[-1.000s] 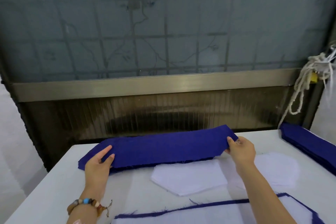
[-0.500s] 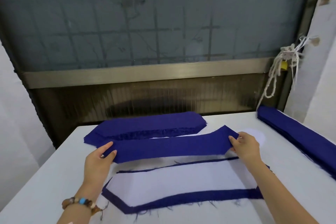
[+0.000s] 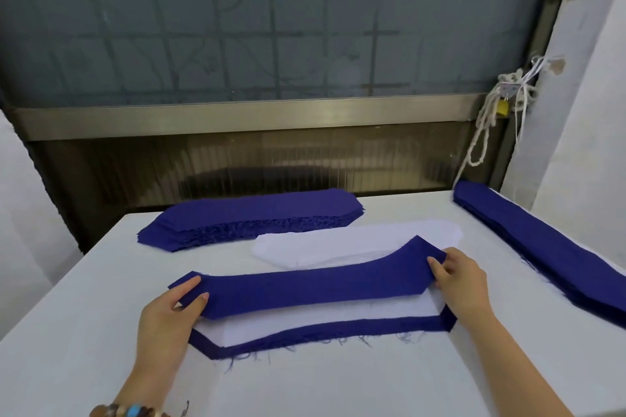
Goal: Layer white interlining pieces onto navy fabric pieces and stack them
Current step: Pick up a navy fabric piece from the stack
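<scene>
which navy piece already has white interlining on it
The flat navy piece nearest the person: white interlining covers its middle, leaving a navy border. The held navy piece, the far stack and the right-hand stack show bare navy.

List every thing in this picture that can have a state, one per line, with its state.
left hand: pinches the held navy piece's left end
right hand: pinches its right end
held navy piece: spread between both hands above the layered piece
layered piece: flat on the table, white interlining on top
back navy stack: piled, untouched
right navy stack: piled, untouched
white interlining pile: flat, partly hidden
</scene>
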{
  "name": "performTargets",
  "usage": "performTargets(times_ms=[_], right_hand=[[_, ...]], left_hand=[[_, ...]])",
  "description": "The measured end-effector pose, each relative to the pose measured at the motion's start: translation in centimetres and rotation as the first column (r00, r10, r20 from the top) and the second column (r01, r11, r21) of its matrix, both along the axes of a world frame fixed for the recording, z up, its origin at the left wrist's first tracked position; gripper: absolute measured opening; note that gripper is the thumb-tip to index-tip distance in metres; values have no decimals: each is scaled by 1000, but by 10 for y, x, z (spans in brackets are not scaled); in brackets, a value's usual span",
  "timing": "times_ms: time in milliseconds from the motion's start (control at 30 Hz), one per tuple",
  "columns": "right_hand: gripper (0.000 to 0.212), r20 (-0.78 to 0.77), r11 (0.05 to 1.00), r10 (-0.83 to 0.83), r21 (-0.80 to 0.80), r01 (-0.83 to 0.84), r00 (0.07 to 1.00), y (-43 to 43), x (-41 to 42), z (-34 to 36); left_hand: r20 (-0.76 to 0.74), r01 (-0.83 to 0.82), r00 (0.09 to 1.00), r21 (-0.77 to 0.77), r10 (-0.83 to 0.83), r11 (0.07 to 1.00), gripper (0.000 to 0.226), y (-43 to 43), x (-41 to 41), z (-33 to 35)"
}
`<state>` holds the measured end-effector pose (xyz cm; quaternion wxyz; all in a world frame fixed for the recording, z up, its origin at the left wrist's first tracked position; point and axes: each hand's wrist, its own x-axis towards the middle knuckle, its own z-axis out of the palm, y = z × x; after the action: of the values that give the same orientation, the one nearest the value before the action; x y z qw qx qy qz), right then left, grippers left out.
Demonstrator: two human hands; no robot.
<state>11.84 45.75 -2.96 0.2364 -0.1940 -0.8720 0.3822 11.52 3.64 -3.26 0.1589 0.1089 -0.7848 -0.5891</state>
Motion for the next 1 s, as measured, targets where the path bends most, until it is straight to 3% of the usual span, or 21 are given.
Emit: performTargets(times_ms=[300, 500, 667, 800, 1000], right_hand=[[17, 11, 1000, 8, 6, -8, 1000, 1, 9, 4], [24, 18, 1000, -27, -1, 27, 999, 2, 12, 7], [6, 49, 1000, -1, 22, 0, 999, 5, 14, 4], [28, 28, 998, -12, 67, 10, 1000, 3, 14, 4], [23, 54, 1000, -20, 14, 19, 998, 8, 15, 5]], left_hand=[[-61, 1, 998, 59, 3, 998, 14, -16, 8, -2], [-23, 39, 999, 10, -38, 999, 21, -20, 7, -6], [-8, 68, 997, -147, -70, 987, 27, -16, 9, -5], [-27, 49, 998, -233, -57, 971, 16, -14, 12, -1], [-45, 33, 998, -204, -43, 978, 22, -15, 13, 0]])
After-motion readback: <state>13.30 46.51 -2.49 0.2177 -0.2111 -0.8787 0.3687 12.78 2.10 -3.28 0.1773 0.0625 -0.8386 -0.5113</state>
